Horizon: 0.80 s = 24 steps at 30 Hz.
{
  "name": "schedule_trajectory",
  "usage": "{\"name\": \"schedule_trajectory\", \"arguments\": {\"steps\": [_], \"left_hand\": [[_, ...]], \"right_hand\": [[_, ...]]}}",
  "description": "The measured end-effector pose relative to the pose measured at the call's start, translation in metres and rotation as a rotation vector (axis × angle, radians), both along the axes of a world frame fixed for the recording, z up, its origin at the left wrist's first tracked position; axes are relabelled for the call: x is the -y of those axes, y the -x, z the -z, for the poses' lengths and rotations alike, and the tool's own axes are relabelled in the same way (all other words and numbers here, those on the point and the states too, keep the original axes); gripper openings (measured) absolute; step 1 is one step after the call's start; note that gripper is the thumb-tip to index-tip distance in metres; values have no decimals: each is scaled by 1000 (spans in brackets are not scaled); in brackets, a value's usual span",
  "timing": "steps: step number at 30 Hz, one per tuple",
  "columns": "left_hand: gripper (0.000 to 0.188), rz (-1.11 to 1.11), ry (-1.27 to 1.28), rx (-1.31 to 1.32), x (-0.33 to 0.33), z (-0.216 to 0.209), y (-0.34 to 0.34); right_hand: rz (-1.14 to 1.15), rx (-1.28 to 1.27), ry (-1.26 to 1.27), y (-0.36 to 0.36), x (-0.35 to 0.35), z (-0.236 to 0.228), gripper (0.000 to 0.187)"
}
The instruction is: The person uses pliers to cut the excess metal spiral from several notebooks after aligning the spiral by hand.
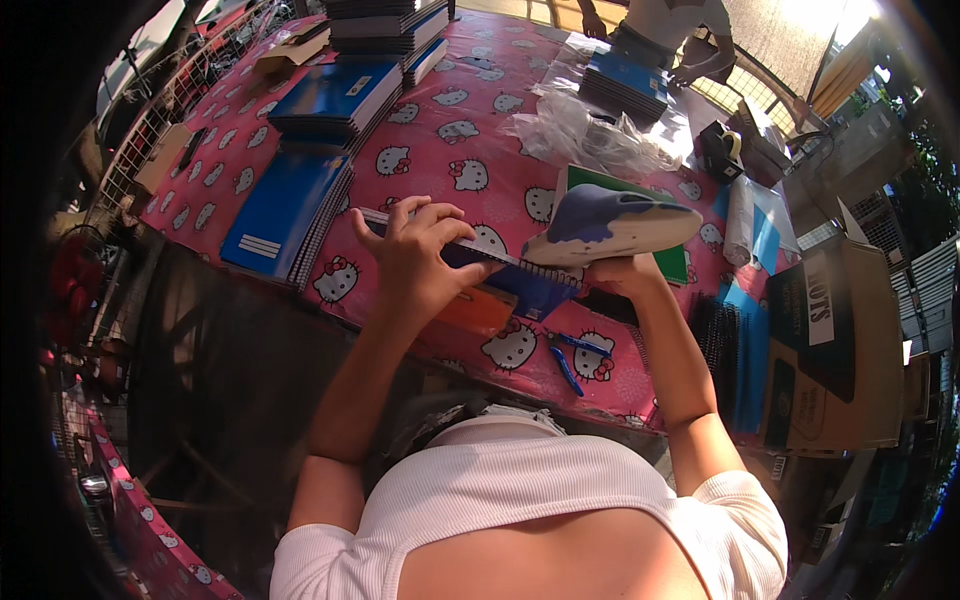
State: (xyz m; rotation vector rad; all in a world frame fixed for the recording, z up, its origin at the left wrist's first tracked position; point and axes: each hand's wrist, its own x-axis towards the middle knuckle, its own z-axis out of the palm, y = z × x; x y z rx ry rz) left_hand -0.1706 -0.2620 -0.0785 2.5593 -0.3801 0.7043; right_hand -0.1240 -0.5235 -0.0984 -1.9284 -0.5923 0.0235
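My left hand (415, 255) is closed over a blue notebook (545, 290), its thumb on the near side and its fingers across the far side. The notebook is tilted up, with its dark coil-bound edge uppermost. In my right hand (625, 272) is a rounded cream-and-purple hand tool (640, 228), whose narrow end is at the right end of the coil; whether it touches cannot be told. Its grip is mostly hidden by the tool's body. Blue-handled pliers (575, 362) lie on the table in front of the notebook. An orange piece (480, 310) shows below my left hand.
Stacked blue notebooks (285, 205) stand at left on the pink patterned table (420, 130). Clear plastic (600, 135) lies near another notebook stack (625, 85), beside a person (665, 35). A green cover (672, 265) is behind the tool. Black coils (712, 335) and a cardboard box (840, 340) are at right.
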Motion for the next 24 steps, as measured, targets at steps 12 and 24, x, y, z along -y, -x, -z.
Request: {"name": "schedule_trajectory", "arguments": {"steps": [12, 24], "left_hand": [[42, 42, 252, -81, -21, 18, -12], [47, 2, 105, -133, -22, 2, -16]], "right_hand": [[9, -452, -237, -18, -9, 9, 54], [12, 48, 405, -39, -40, 12, 49]]}}
